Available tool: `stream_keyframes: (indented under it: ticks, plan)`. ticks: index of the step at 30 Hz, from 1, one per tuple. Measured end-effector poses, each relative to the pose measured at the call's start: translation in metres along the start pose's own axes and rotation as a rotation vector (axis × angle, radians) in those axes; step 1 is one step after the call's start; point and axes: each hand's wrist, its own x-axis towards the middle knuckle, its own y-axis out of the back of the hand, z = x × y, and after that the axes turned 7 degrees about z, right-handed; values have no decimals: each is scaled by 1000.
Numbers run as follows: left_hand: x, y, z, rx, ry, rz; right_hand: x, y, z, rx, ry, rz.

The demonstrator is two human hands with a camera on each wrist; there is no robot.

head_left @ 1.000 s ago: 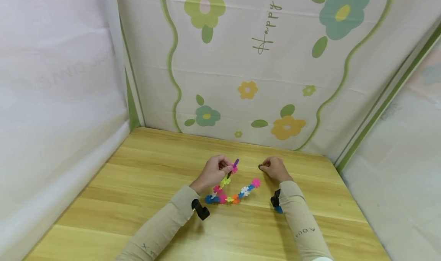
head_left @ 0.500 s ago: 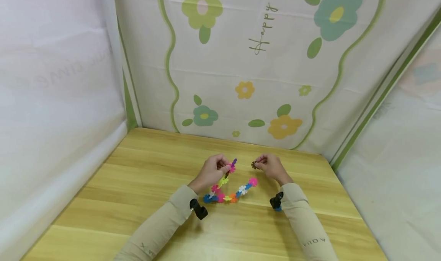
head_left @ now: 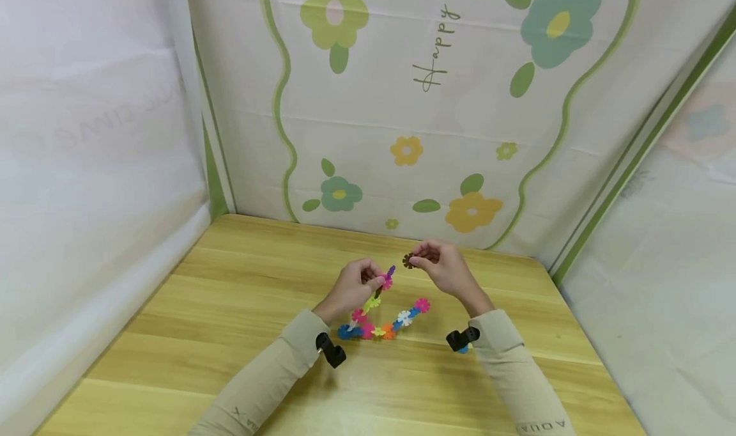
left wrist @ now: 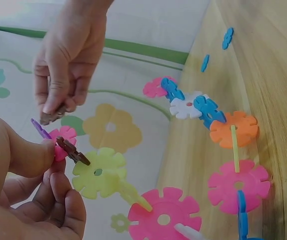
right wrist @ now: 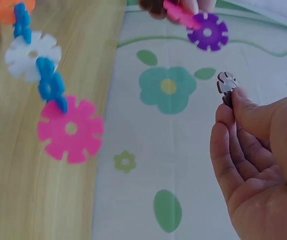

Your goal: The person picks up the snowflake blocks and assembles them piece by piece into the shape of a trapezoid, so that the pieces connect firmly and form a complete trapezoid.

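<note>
A chain of notched plastic snowflake discs curves in a U over the wooden table (head_left: pixel 259 282). My left hand (head_left: pixel 351 289) pinches it near one end, at a pink disc (left wrist: pixel 62 142) beside a brown disc (left wrist: pixel 73 151); a purple disc (right wrist: pixel 208 32) forms the tip. From there a yellow disc (left wrist: pixel 99 172) and a deep pink disc (left wrist: pixel 164 215) lead down. The far end is another pink disc (right wrist: pixel 71 129). Between thumb and fingers, my right hand (head_left: pixel 448 273) holds a single brown disc (head_left: pixel 408 261), raised close to the purple tip and apart from it.
Two loose blue discs, one nearer (left wrist: pixel 227 38) and one farther (left wrist: pixel 205 63), lie on the table to the right. A white flower-printed cloth (head_left: pixel 356 116) stands behind the table, with pale cloth walls at both sides. Each wrist carries a black camera mount (head_left: pixel 330 350).
My right hand has lifted the brown disc up and left toward the purple tip, turning its flat face into view. My left hand keeps its hold on the chain, nearly still.
</note>
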Motion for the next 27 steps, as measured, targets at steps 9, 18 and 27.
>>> stream_keyframes:
  ticks: [9,18,27]
  plan:
    - [2,-1,2,-7,-13,-2,-2,-4,-20,-39,80,-12]
    - [3,-3,3,19,-18,-5,0,-3,-22,-83,122,-53]
    - [2,-5,7,25,-28,15,1,-2,-25,-92,119,-86]
